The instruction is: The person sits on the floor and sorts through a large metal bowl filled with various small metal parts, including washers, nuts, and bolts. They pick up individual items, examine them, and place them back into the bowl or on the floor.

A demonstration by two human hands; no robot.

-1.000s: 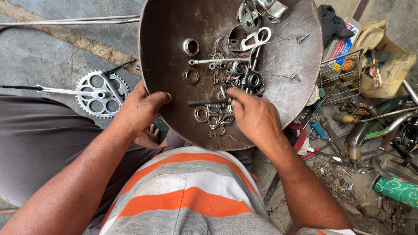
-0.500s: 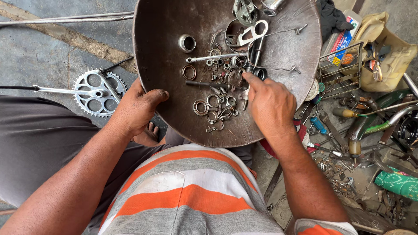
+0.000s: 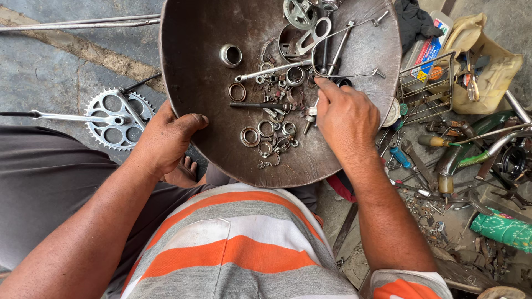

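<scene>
One large, round, rust-brown metal pan [image 3: 205, 133] dominates the scene, held over the person's lap and tilted toward the head camera. Its floor carries a loose heap of small bicycle hardware, concentrated from the middle to the upper right; the left third is bare metal.

Left hand [image 3: 166, 138]: clamped on the pan's near-left rim, thumb hooked over the edge onto the inside, fingers hidden underneath. It is supporting the pan, nothing else.

Right hand [image 3: 346, 119]: palm down inside the pan at its right side, index finger extended into the pile near a dark ring. Whether the curled fingers enclose a part cannot be told from this angle; nothing is visibly pinched.

Contents, in descending size: a toothed silver fitting [image 3: 299, 12] at the top edge, a flat slotted silver plate [image 3: 315, 34], a long thin axle rod [image 3: 271, 70], a short dark bolt [image 3: 257, 105], a silver cup-shaped race [image 3: 230, 55] standing apart to the left, then a cluster of rings and washers [image 3: 265, 135] toward the near rim.

Outside the pan: a chainring with crank arm [image 3: 113, 117] on the concrete floor [image 3: 50, 77] to the left; a wire basket [image 3: 424, 88], a tan jerrycan [image 3: 479, 66] and scattered tools [image 3: 438, 166] to the right.

Assessment: sorting through the parts appears to be in progress. The pieces remain mixed, no separate sorted pile is evident, and no selected part has been lifted clear.
</scene>
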